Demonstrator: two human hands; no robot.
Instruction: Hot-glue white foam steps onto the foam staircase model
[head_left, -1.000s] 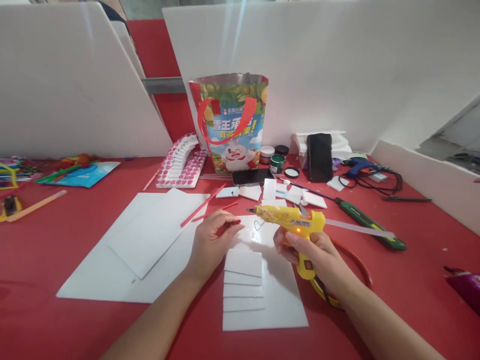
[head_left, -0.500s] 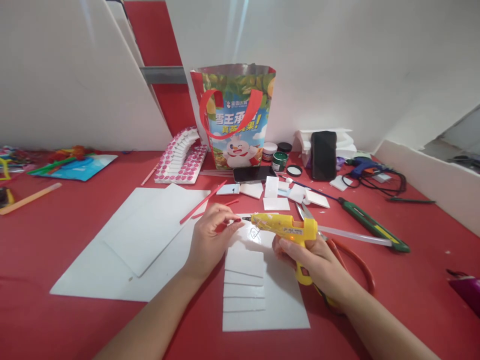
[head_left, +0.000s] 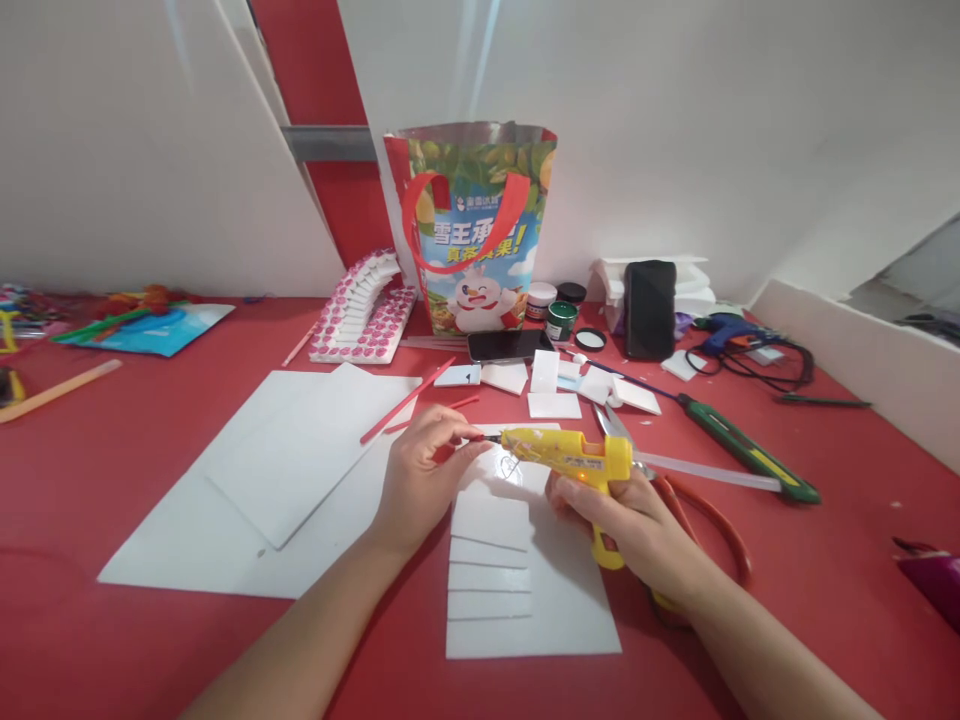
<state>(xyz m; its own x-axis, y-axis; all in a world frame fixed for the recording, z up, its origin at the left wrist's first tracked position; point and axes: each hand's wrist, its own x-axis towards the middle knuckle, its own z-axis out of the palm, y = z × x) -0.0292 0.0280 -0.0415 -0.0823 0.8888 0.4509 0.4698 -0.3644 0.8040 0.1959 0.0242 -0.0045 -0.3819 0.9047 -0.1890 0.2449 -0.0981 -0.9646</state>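
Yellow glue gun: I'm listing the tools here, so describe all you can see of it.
The yellow glue gun looks plastic, with a dark nozzle, a side label, pale residue up front, a thin loop beneath and an orange light glowing. A translucent glue stick juts from its rear. The right hand grips its handle, holding it roughly level above the white board, nozzle at the fingertips of the left hand; contact there is unclear.
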